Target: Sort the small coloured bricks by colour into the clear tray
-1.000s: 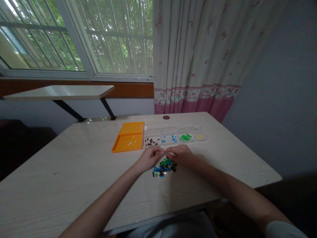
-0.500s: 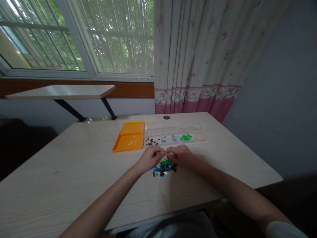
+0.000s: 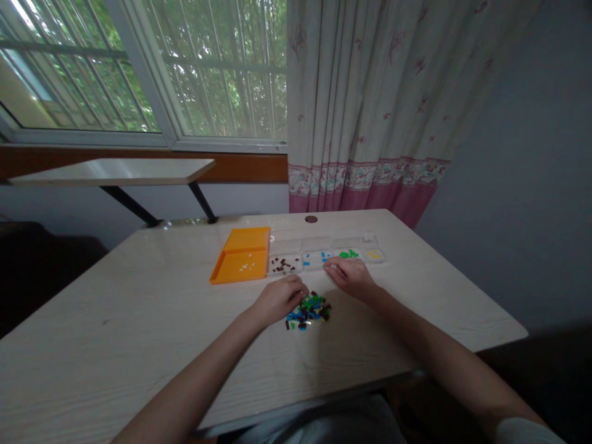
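A pile of small building bricks (image 3: pixel 307 310), mixed blue, green, dark brown and pale, lies on the table before me. My left hand (image 3: pixel 281 298) rests at the pile's left edge, fingers curled and pressed together; what they hold, if anything, is too small to see. Beyond the pile, my right hand (image 3: pixel 350 275) hovers at the near edge of the clear compartment tray (image 3: pixel 316 242). Its thumb and forefinger are pinched on a tiny greenish piece. Blue bricks (image 3: pixel 306 260) and green bricks (image 3: pixel 349 253) sit in the compartments closest to that hand, partly covered by it.
Brown bricks (image 3: pixel 283 265) fill the tray's left front compartment and yellow bricks (image 3: pixel 374 254) its right one. An orange case (image 3: pixel 250 238) with a few white pieces adjoins the tray's left side. A raised shelf (image 3: pixel 139 171) stands at the table's back left, below the window.
My hands have come apart. The right one moved away from the pile, up and slightly right to the tray, while the left stayed close to the pile.
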A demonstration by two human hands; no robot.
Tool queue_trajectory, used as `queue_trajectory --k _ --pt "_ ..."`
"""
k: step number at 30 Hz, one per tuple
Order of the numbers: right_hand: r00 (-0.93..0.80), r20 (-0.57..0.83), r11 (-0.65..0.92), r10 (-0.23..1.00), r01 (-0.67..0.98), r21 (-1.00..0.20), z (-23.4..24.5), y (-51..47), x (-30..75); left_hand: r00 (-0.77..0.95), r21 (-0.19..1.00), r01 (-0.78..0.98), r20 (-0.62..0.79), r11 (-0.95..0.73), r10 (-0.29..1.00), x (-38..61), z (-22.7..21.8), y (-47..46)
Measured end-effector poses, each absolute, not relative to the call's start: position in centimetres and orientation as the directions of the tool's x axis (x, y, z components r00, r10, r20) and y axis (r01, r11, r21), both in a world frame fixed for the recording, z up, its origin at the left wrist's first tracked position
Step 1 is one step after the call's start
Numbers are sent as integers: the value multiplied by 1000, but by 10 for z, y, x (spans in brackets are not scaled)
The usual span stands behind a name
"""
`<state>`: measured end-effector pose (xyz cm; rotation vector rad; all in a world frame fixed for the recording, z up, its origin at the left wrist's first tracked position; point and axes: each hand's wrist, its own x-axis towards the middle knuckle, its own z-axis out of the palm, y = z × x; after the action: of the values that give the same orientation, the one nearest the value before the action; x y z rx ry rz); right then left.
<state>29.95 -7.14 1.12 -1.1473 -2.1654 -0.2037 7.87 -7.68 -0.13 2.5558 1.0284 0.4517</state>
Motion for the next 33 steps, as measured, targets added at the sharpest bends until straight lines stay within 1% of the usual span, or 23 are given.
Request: queue_trajectory --k 3,7,9,12,15,19,23,26,33 --pt "-404 562 570 722 807 -152 16 -66 310 692 429 593 161 -682 703 79 -2 -77" --pt "-308 441 414 843 895 -165 20 -51 337 706 436 578 158 -690 691 79 -2 -76" --pt "-260 394 343 881 927 -155 19 -43 350 711 435 573 156 -694 685 79 -2 -75" --pt "-207 355 271 912 952 -142 15 -34 362 710 429 576 158 -695 686 79 -2 -75" --pt "-179 343 246 922 956 -161 13 -33 363 709 425 577 162 -697 686 80 -2 -74" --pt "-226 342 310 912 926 -214 15 -43 346 679 453 579 194 -678 708 81 -2 -75" --pt "-385 308 464 870 849 -251 12 -60 313 611 518 561 268 -646 745 83 0 -76" --pt "-482 306 562 821 778 -281 5 -70 291 576 536 543 322 -646 751 84 1 -76" --pt "-501 404 633 765 701 -328 -2 -74 285 537 550 527 375 -647 756 86 1 -77"
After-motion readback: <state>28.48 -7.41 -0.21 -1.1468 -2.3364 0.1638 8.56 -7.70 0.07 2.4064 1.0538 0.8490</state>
